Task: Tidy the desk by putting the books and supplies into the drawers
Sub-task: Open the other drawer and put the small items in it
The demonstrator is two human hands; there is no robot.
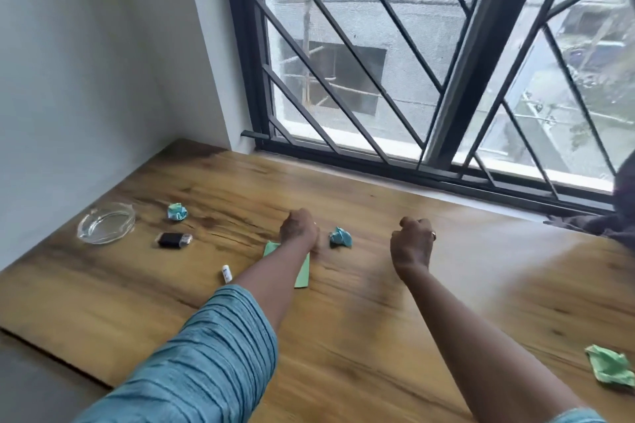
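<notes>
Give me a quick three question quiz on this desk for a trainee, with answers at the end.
1. True or false: the glass ashtray sits left of the left hand.
2. What lies partly under the left arm? A) a book B) a green paper sheet C) scissors
3. How many crumpled paper balls lie on the desk?
Key: 1 true; 2 B; 3 three: left blue ball, middle blue ball, green ball.
</notes>
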